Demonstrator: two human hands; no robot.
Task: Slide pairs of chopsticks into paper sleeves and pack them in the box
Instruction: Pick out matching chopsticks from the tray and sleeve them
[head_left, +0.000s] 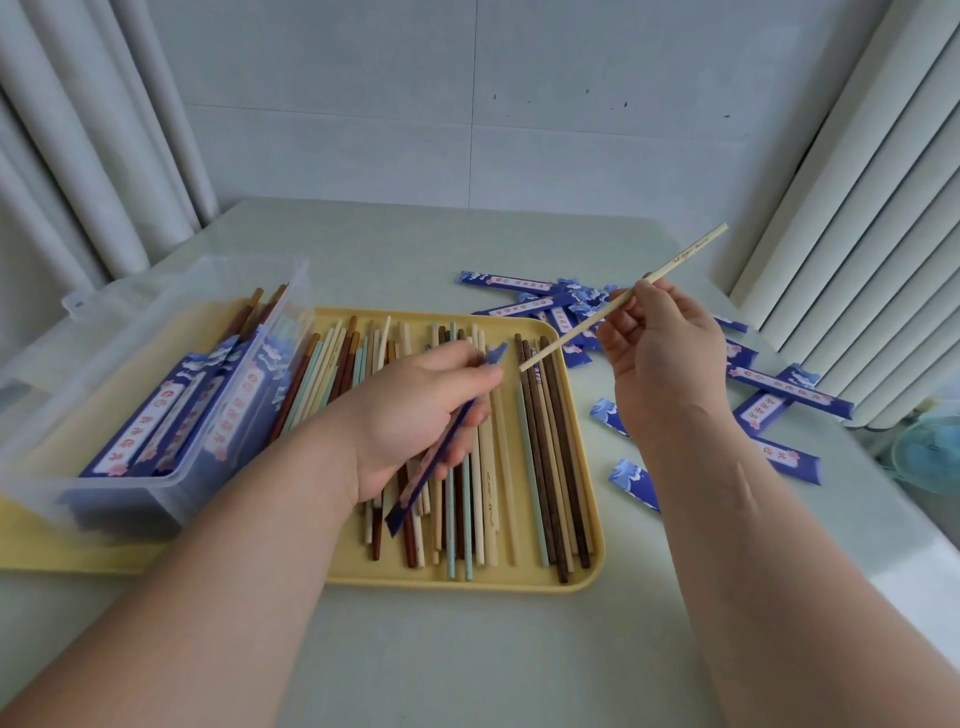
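My left hand (415, 410) grips a blue paper sleeve (410, 493) above the yellow tray (467, 579), the sleeve's open end near my fingertips. My right hand (660, 348) pinches a pale cream chopstick (691, 252) that slants from upper right down to the left. Its lower tip hangs just right of the sleeve's mouth, not touching it. Several loose chopsticks (540, 441) in brown, cream and light green lie lengthwise in the tray. A clear plastic box (150, 486) at the left holds several sleeved pairs (156, 415).
Several empty blue sleeves (779, 389) lie scattered on the pale table to the right of the tray. White curtains hang at the left and right. A light blue fan (930, 452) stands beyond the table's right edge.
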